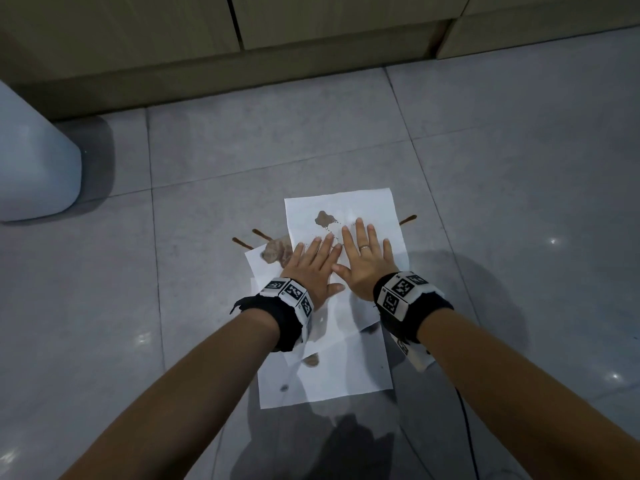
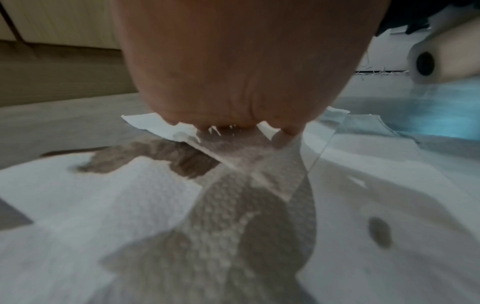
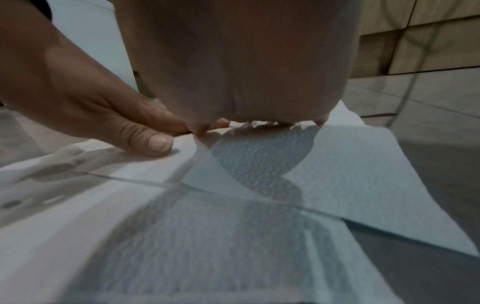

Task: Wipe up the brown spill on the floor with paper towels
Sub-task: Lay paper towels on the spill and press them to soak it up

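Observation:
Several white paper towels (image 1: 349,372) lie overlapped on the grey tiled floor (image 1: 519,168), with brown liquid soaking through in patches (image 1: 325,218). Brown spill streaks (image 1: 242,242) show on the bare tile left of the sheets, and one streak (image 1: 408,220) shows to the right. My left hand (image 1: 311,268) and my right hand (image 1: 363,261) press flat on the towels side by side, fingers straight and spread. In the left wrist view a wet brown patch (image 2: 166,156) spreads through the paper towel (image 2: 124,195). In the right wrist view the left hand's thumb (image 3: 153,142) rests on the towel (image 3: 350,164).
Beige cabinet fronts and a toe kick (image 1: 207,64) run along the far side. A pale blue-white rounded object (image 1: 31,161) stands at the left. A paper towel roll (image 2: 441,59) lies on the floor to the right in the left wrist view. A black cable (image 1: 465,427) trails near my right forearm.

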Demonstrator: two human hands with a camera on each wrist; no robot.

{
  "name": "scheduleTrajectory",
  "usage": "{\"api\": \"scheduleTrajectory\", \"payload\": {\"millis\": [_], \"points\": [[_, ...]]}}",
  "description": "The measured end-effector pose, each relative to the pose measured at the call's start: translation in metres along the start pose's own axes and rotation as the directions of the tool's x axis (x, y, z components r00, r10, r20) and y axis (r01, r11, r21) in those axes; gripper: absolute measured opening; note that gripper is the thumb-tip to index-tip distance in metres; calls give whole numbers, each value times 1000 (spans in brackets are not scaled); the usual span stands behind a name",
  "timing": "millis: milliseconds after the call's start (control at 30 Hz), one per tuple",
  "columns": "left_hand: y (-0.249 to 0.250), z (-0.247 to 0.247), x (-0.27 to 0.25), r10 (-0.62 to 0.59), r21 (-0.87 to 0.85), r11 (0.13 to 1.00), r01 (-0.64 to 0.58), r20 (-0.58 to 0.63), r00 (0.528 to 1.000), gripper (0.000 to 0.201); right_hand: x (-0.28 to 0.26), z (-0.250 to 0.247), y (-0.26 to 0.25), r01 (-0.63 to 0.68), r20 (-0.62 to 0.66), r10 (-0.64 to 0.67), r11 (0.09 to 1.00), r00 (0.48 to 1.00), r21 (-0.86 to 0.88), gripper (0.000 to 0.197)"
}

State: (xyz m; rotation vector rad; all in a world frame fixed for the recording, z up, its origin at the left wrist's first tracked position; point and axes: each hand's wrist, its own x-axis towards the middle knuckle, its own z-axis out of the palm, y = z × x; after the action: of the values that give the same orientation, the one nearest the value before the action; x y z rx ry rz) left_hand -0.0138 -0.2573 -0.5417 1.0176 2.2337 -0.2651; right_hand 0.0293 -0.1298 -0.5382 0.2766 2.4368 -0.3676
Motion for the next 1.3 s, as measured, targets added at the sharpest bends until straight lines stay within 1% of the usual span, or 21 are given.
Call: {"api": "scheduleTrajectory", "payload": {"millis": [100, 200, 333, 433, 567, 800, 1000, 1067, 1167, 1300], "points": [[-3, 4, -5, 2, 26, 1000, -2, -5, 1000, 73, 0, 2, -1, -13, 42, 15, 999, 999, -30, 69], [-7, 9, -15, 1, 51, 999, 1, -23, 1000, 75, 0, 3, 0, -9, 44, 11, 999, 999, -38, 69], [-10, 14, -28, 11, 80, 997, -12, 5, 1000, 75, -3, 3, -1, -12, 47, 15, 998, 999, -59, 72], [-10, 17, -36, 7, 67, 998, -9, 20, 1000, 75, -7, 0, -5, -18, 34, 20, 997, 999, -77, 73], [-10, 19, -42, -1, 57, 998, 0, 21, 1000, 76, -20, 6, -14, 6, -3, -7, 992, 1000, -125, 73], [-9, 21, -51, -11, 100, 995, 9, 27, 1000, 76, -41, 25, -19, 16, 39, -9, 986, 999, -164, 73], [-11, 22, -56, -13, 132, 991, 8, 34, 999, 76, -41, 30, -12, 36, 111, -22, 991, 994, -128, 75], [-10, 21, -56, -12, 121, 993, 7, 41, 999, 77, -40, 31, -12, 41, 114, -25, 989, 993, -141, 77], [-9, 20, -56, -10, 107, 994, 5, 51, 999, 80, -40, 34, -13, 31, 104, -13, 984, 995, -173, 79], [-10, 19, -54, 4, 99, 995, -10, 65, 998, 83, -41, 27, -20, -18, 135, 50, 974, 990, -225, 79]]}}
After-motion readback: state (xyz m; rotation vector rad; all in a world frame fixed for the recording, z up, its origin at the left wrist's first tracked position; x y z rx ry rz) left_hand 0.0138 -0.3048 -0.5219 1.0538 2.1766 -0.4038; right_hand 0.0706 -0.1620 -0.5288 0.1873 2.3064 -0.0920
